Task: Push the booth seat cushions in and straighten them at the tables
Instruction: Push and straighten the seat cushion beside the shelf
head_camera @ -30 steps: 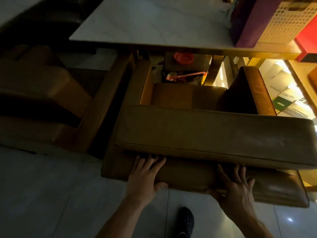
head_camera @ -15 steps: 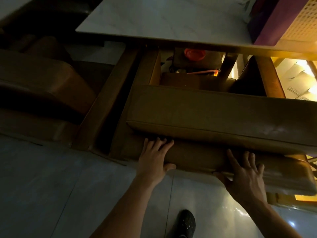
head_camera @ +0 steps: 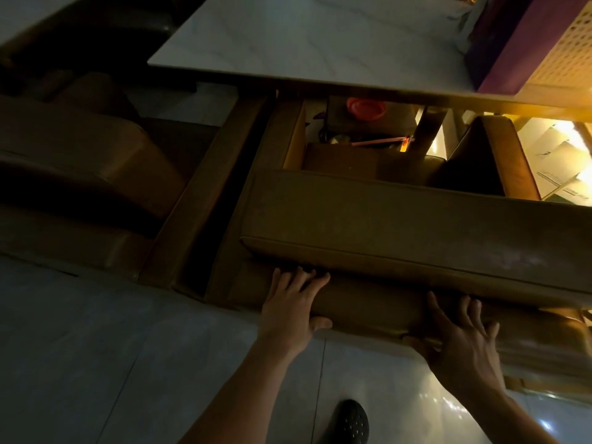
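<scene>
Under the bench (head_camera: 320,43), the seat cushion (head_camera: 416,225) has slid inward; left hand (head_camera: 290,302) and right hand (head_camera: 461,338) press flat, fingers spread, gripping nothing, so straightening remains.

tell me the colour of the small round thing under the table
Orange-red; the round lid-like thing shows in the head view, just below the table edge.

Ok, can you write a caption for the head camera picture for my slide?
Left hand and right hand press flat on the booth's front panel, under the seat cushion by the table.
</scene>
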`<action>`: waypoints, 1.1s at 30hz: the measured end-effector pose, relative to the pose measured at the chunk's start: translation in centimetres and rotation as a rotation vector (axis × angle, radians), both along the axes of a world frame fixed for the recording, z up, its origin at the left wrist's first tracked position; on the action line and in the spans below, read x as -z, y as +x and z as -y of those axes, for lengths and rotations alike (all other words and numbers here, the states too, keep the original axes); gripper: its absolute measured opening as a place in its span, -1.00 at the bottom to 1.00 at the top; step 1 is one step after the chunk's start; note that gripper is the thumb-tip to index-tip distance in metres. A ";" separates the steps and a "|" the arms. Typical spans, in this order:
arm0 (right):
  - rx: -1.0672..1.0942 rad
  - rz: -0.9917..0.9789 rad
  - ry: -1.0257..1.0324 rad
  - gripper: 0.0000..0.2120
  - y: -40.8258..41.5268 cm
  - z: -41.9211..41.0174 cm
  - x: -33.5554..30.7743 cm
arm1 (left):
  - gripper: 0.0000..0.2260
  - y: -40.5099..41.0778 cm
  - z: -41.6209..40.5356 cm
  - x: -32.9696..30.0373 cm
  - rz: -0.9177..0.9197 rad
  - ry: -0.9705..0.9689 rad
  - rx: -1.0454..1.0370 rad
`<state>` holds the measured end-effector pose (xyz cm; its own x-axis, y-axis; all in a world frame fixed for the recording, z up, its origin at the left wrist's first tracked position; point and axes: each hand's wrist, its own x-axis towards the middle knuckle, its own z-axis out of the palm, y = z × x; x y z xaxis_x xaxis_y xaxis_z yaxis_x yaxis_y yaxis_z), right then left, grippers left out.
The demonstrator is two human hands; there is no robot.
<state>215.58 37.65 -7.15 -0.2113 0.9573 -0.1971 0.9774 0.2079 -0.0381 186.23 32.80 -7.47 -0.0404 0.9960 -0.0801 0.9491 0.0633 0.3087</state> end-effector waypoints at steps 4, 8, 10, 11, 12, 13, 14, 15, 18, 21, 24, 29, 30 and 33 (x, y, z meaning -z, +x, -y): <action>0.003 0.015 -0.005 -0.09 0.0 -0.5 -0.1 | -0.28 0.1 -0.6 -0.1 0.009 0.008 -0.003; 0.006 0.030 -0.007 -0.09 0.0 -0.9 -0.4 | -0.28 0.5 -1.1 -0.4 0.004 -0.010 -0.013; 0.015 0.031 -0.013 -0.08 -0.1 -0.8 -0.5 | -0.28 0.4 -1.0 -0.3 0.006 -0.006 -0.009; 0.025 0.030 -0.017 -0.09 -0.2 -0.7 -0.5 | -0.29 0.3 -1.0 -0.2 0.008 0.000 -0.005; 0.034 0.029 -0.018 -0.09 -0.2 -0.5 -0.5 | -0.29 0.2 -1.0 -0.1 0.010 0.002 -0.003; 0.040 0.028 -0.016 -0.09 -0.3 -0.4 -0.5 | -0.29 0.2 -0.9 0.0 0.012 0.002 -0.003; 0.043 0.028 -0.014 -0.09 -0.3 -0.4 -0.5 | -0.28 0.1 -0.9 0.0 0.011 0.002 -0.003; 0.045 0.030 -0.016 -0.09 -0.4 -0.4 -0.5 | -0.28 0.1 -0.9 0.0 0.007 0.002 -0.004; 0.054 0.032 -0.023 -0.06 -0.5 -0.2 -0.7 | -0.28 0.1 -0.8 -0.1 0.014 -0.003 -0.007; 0.063 0.018 -0.020 -0.06 -0.8 0.2 -0.7 | -0.29 -0.2 -0.4 -0.1 0.028 -0.007 -0.011; 0.076 0.007 -0.030 -0.09 -1.0 0.5 -0.7 | -0.29 -0.4 -0.2 -0.1 0.032 -0.015 -0.012; 0.067 0.014 -0.041 -0.10 -1.1 0.6 -0.6 | -0.29 -0.6 0.0 -0.1 0.045 -0.006 -0.007; 0.069 0.021 -0.038 -0.09 -1.1 0.6 -0.6 | -0.29 -0.6 0.0 -0.1 0.045 0.000 -0.006; 0.072 0.045 -0.030 -0.06 -1.1 0.6 -0.7 | -0.29 -0.7 0.2 -0.3 0.057 0.002 -0.007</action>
<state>214.45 37.00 -6.47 -0.1326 0.9632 -0.2339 0.9906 0.1368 0.0015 185.57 32.61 -7.20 -0.0430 0.9958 -0.0809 0.9293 0.0696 0.3626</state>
